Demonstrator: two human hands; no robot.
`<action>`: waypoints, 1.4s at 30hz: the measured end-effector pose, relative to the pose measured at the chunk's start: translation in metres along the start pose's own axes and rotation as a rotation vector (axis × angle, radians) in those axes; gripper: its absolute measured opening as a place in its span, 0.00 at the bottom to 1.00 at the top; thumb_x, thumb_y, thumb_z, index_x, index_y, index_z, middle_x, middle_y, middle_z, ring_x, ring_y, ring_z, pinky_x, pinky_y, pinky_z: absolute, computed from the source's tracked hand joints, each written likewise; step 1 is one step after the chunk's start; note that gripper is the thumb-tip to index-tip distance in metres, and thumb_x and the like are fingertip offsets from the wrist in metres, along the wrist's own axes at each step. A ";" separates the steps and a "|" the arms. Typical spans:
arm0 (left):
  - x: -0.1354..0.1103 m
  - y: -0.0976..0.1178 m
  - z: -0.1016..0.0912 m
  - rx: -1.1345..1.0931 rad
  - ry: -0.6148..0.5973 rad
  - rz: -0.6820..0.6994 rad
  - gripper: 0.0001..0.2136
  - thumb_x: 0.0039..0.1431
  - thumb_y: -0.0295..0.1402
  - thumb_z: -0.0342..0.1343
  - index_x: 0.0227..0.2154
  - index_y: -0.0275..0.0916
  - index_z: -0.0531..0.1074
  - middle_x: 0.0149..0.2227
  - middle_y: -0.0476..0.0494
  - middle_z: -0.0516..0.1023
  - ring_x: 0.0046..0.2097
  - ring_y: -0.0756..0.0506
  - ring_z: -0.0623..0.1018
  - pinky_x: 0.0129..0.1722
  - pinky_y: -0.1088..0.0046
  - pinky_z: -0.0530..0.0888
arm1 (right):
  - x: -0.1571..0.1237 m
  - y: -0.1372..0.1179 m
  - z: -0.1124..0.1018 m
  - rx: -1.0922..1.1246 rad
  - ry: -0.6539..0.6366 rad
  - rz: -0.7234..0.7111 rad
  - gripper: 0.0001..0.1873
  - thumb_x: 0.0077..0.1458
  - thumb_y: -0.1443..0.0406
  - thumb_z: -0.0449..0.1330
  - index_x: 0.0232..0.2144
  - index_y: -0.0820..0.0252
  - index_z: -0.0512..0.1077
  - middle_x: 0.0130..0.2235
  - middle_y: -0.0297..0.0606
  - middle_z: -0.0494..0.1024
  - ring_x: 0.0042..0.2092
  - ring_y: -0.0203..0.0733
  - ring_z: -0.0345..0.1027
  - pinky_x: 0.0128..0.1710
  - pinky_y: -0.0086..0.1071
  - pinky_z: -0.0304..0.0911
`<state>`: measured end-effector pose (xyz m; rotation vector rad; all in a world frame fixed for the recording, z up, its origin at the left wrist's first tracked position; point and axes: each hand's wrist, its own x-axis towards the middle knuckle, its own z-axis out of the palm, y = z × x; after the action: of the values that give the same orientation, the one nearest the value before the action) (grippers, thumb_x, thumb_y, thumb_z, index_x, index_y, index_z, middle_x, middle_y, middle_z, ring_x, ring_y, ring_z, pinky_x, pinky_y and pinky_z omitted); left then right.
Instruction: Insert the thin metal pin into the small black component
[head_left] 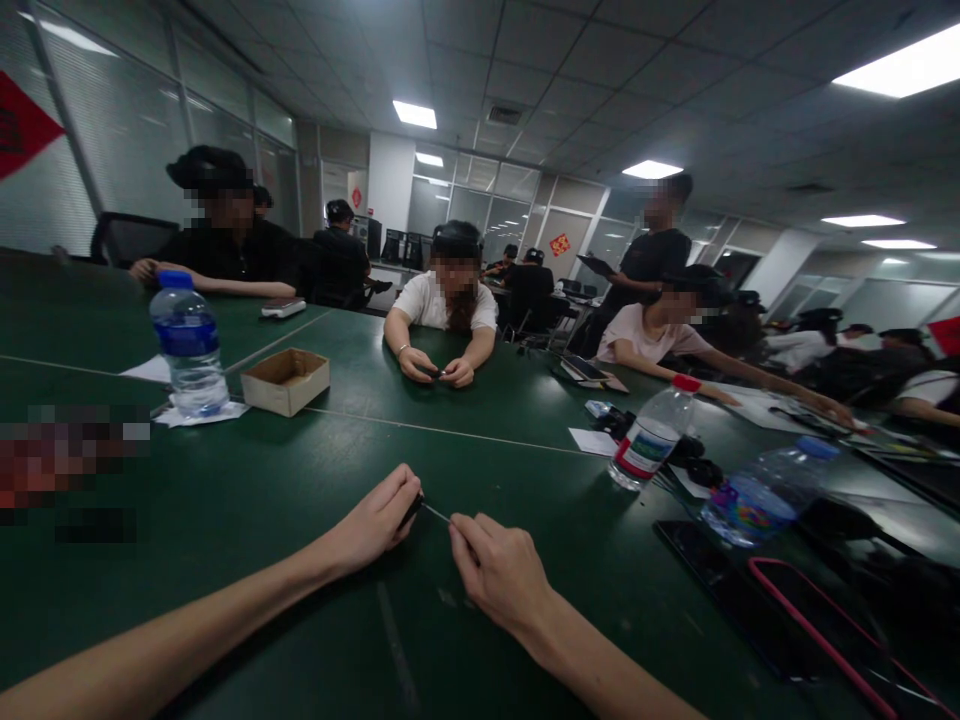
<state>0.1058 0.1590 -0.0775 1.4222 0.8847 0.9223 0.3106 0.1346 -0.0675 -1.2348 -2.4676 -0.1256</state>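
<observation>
Above the green table (352,640), my left hand (375,522) is closed around a small black object (412,510), most of which its fingers hide. Out of that object runs a thin, pale, straight strip or rod (436,513), whose exact kind I cannot make out. My right hand (501,568) pinches the far end of it between thumb and fingertips. A short gap separates the two hands, with the thin piece spanning it.
An open cardboard box (286,385) and a blue-capped water bottle (189,345) stand at the left. On the right are a red-capped bottle (651,435), another bottle (765,490) lying tilted, and a pink-edged phone (825,620). Across the table sits a person (450,310) with both hands together.
</observation>
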 end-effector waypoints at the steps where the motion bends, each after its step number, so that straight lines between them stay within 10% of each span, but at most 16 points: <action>1: 0.000 0.000 0.000 0.000 0.001 -0.002 0.19 0.62 0.52 0.39 0.34 0.39 0.58 0.19 0.57 0.56 0.20 0.54 0.57 0.19 0.80 0.55 | 0.000 0.000 0.000 -0.001 0.002 -0.004 0.16 0.64 0.64 0.46 0.41 0.61 0.72 0.31 0.37 0.73 0.25 0.30 0.63 0.23 0.24 0.52; 24: 0.004 0.016 -0.010 -0.063 -0.446 -0.141 0.17 0.58 0.48 0.51 0.31 0.37 0.62 0.20 0.54 0.58 0.19 0.55 0.57 0.18 0.80 0.52 | 0.002 -0.004 -0.004 0.030 -0.029 -0.359 0.15 0.61 0.63 0.47 0.29 0.60 0.72 0.23 0.32 0.68 0.21 0.30 0.55 0.20 0.27 0.44; 42: 0.012 -0.002 -0.014 -0.517 -0.309 -0.054 0.16 0.57 0.40 0.58 0.41 0.40 0.60 0.31 0.50 0.63 0.25 0.56 0.63 0.25 0.80 0.56 | 0.004 0.007 0.001 0.298 0.167 0.005 0.17 0.64 0.63 0.46 0.31 0.61 0.72 0.28 0.37 0.74 0.29 0.34 0.67 0.30 0.25 0.59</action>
<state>0.0975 0.1761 -0.0787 1.0467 0.4099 0.7898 0.3135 0.1418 -0.0677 -1.0578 -2.2413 0.1317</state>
